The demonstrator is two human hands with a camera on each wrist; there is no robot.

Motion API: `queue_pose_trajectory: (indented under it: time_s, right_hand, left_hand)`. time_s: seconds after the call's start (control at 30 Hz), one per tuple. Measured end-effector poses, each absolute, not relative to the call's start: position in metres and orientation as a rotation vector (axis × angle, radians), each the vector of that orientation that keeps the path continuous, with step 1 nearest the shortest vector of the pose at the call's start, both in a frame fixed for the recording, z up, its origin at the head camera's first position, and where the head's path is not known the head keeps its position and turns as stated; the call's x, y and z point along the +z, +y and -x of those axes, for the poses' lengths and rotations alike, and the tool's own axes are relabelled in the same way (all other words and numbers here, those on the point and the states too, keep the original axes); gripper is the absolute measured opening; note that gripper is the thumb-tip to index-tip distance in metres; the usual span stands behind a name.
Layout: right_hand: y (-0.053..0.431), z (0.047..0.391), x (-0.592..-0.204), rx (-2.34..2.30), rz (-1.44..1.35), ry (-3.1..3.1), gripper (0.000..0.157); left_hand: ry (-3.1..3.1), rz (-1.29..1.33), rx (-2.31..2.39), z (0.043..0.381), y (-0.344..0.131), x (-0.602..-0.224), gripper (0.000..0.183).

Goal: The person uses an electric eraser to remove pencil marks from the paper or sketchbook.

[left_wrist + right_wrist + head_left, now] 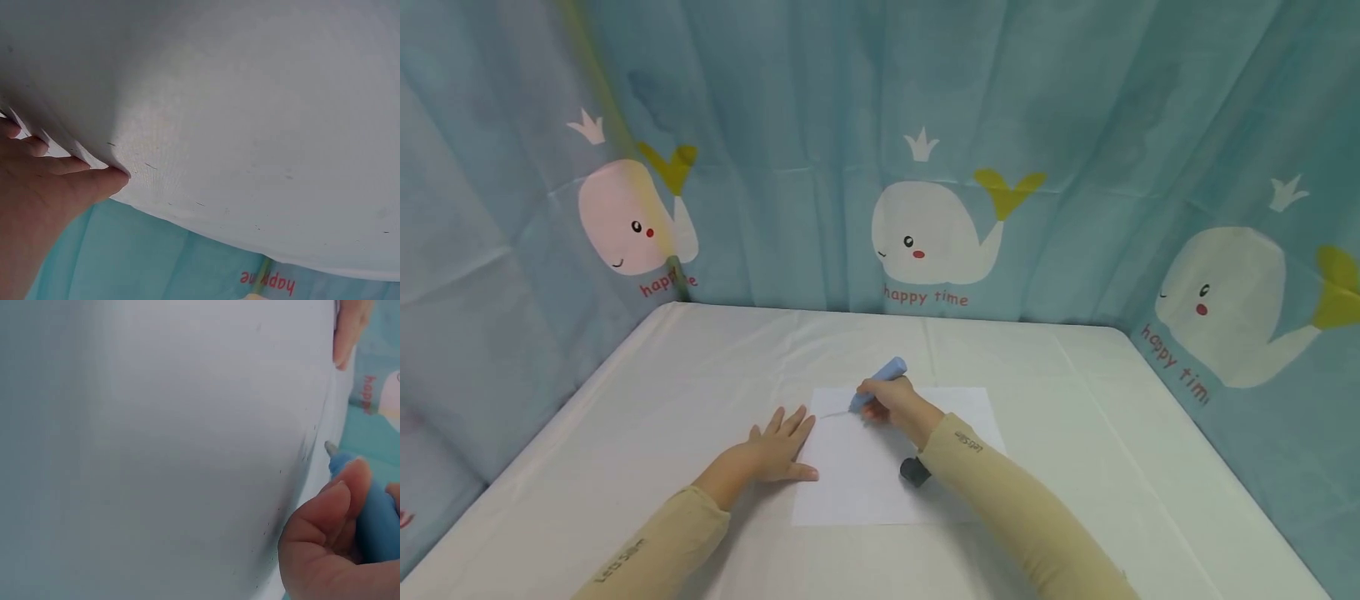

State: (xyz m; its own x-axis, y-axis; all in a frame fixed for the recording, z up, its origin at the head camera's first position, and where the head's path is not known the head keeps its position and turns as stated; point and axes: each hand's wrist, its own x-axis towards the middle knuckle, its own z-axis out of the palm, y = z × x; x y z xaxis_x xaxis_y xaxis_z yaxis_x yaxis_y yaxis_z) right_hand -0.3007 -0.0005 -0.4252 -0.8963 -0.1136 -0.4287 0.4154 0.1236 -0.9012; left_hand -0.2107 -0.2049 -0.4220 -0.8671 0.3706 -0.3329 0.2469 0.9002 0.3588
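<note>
A white sheet of paper (pixel 857 492) lies on the table. My right hand (pixel 891 402) pinches a thick blue marker (pixel 889 369) over its upper part, tip pointing down and left. The marker's pale tip and blue barrel (pixel 378 528) show beside the thumb and finger of the right hand (pixel 331 544) in the right wrist view. A short faint line (pixel 835 414) runs left from the tip. With fingers spread, my left hand (pixel 775 450) rests at the sheet's left edge. A small black object (pixel 913 472), perhaps a cap, lies partly behind my right sleeve.
A white cloth (pixel 1120 467) covers the table. Behind it and at both sides hang blue-green curtains (pixel 775 242) printed with whales. My beige right sleeve (pixel 1022 517) crosses the sheet's lower right part.
</note>
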Motion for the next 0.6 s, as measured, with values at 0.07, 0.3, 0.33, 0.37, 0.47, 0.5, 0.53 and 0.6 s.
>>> queue_pose_trajectory:
  time_s: [0.07, 0.3, 0.33, 0.37, 0.47, 0.5, 0.53, 0.6]
  right_hand:
    - [-0.0001, 0.3014, -0.4251, -1.826, -0.297, 2.016, 0.027]
    - [-0.0003, 0.3005, -0.4258, -1.782, -0.309, 2.020, 0.026]
    - [-0.0006, 0.3002, -0.4260, -1.764, -0.302, 2.022, 0.026]
    - [-0.0008, 0.3000, -0.4263, -1.751, -0.299, 2.022, 0.025]
    - [-0.0017, 0.3000, -0.4265, -1.751, -0.304, 2.002, 0.024]
    - [-0.0018, 0.3000, -0.4267, -1.756, -0.303, 1.995, 0.024]
    - [-0.0017, 0.3002, -0.4269, -1.766, -0.302, 1.989, 0.023]
    - [-0.0010, 0.3005, -0.4270, -1.775, -0.309, 1.980, 0.022]
  left_hand:
    - [2.665, -0.452, 0.432, 0.2108, -0.2040, -0.4212, 0.093]
    - [2.665, -0.444, 0.429, 0.2128, -0.2033, -0.4231, 0.094]
    - [2.662, -0.442, 0.432, 0.2130, -0.2036, -0.4235, 0.095]
    - [2.656, -0.441, 0.422, 0.2132, -0.2040, -0.4239, 0.095]
    - [2.646, -0.437, 0.426, 0.2130, -0.2051, -0.4240, 0.097]
    - [2.641, -0.439, 0.417, 0.2131, -0.2054, -0.4244, 0.097]
    - [2.642, -0.439, 0.419, 0.2129, -0.2055, -0.4243, 0.097]
    - [2.646, -0.447, 0.434, 0.2133, -0.2054, -0.4258, 0.097]
